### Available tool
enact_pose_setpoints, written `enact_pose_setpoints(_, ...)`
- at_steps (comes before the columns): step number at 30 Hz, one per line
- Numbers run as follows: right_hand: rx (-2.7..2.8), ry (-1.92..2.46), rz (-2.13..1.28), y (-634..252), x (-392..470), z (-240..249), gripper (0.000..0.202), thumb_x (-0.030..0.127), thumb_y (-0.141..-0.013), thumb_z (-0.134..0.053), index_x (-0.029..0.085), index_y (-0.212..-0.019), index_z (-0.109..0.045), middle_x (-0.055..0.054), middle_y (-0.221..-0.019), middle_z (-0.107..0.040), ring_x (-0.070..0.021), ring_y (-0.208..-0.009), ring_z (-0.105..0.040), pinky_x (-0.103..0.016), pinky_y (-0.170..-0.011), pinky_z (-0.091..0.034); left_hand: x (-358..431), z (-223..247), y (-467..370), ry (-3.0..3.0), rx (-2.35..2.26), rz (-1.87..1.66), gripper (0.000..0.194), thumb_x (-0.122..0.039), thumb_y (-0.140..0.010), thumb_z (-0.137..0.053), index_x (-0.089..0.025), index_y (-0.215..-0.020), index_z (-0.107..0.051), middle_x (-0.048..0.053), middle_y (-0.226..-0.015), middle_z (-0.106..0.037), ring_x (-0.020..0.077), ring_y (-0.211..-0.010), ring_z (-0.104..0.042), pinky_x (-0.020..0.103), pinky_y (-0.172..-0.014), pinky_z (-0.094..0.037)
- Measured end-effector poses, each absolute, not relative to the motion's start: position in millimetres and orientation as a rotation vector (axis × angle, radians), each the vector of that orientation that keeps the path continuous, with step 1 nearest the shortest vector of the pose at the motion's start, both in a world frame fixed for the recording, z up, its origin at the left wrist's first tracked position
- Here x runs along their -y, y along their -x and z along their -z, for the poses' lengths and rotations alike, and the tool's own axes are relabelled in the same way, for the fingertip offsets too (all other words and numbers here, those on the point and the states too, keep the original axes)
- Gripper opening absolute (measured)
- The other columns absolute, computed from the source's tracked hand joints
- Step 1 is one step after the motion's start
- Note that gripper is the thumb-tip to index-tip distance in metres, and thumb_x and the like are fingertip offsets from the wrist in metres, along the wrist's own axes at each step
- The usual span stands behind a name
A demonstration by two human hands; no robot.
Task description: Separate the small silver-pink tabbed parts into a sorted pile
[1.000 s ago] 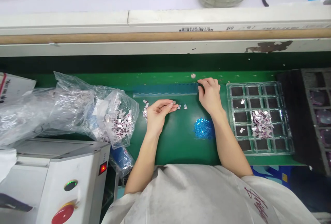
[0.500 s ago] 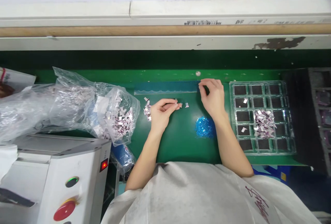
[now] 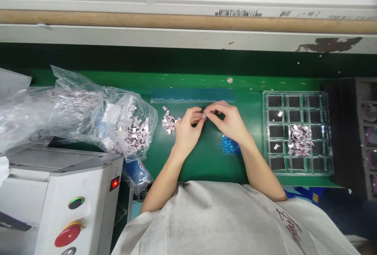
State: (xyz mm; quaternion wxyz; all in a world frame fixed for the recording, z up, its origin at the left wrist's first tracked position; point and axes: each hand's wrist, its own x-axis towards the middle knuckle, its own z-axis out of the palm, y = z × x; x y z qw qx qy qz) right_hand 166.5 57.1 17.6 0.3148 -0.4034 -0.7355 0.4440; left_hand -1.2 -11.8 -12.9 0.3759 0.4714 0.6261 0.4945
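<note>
My left hand (image 3: 188, 132) is closed in a pinch on a small silvery piece (image 3: 204, 116) at its fingertips. My right hand (image 3: 228, 121) meets it there, thumb and forefinger pinched at the piece; whatever else these fingers hold is too small to make out. Beyond both hands lies a blue toothed plastic strip (image 3: 188, 95). A pile of small silvery pieces (image 3: 169, 123) rests left of my left hand. Blue slivers (image 3: 229, 145) are heaped below my right wrist, partly covered by it.
A clear compartment tray (image 3: 266, 129) on the right holds silvery pieces. Plastic bags (image 3: 79, 102) of similar pieces lie at left, above a grey machine (image 3: 97, 192) with a red button (image 3: 67, 235). A white ledge (image 3: 176, 37) crosses the far side; black foam (image 3: 338, 129) stands far right.
My right hand has left the strip's right end and come left and nearer to my left fingertips. Loose pieces that lay just right of my left hand no longer show. The view has shifted slightly.
</note>
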Motion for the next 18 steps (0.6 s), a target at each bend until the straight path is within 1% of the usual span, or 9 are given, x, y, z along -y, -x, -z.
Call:
enact_pose_setpoints(6,1.958,1.027,-1.166,-164.5,-56.4,-15.4,0.014,0.02,-0.102,-0.067,0.027,-0.095,-0.077,-0.004,-0.105,-0.081,-0.0243,-0.102,-0.073,-0.043,-0.094,-0.057,12.2,12.4,1.4,-1.231,-1.592,-1.266,0.028,-0.017,-0.094,-0.079,-0.027,-0.118,-0.068,0.0,-0.094,-0.082,0.0177,-0.088,-0.084,0.032,-0.088,-0.071)
enact_pose_setpoints(15,1.919,1.0,-1.178,-162.4,-58.8,-6.1,0.013,0.018,-0.099,-0.07,0.026,-0.095,-0.079,-0.003,-0.102,-0.081,-0.0236,-0.099,-0.073,-0.042,-0.089,-0.057,12.4,18.3,2.6,-1.255,-1.572,-1.306,0.028,-0.016,-0.092,-0.08,-0.026,-0.116,-0.068,-0.002,-0.094,-0.081,0.0151,-0.087,-0.083,0.029,-0.087,-0.071)
enact_pose_setpoints(18,1.926,1.009,-1.171,-161.3,-59.4,-4.3,0.014,0.018,-0.099,-0.07,0.026,-0.094,-0.079,-0.004,-0.102,-0.081,-0.0237,-0.098,-0.072,-0.041,-0.087,-0.056,12.7,19.6,3.0,-1.238,-1.562,-1.314,0.028,-0.016,-0.092,-0.081,-0.026,-0.114,-0.068,-0.001,-0.095,-0.082,0.0155,-0.089,-0.084,0.029,-0.087,-0.071)
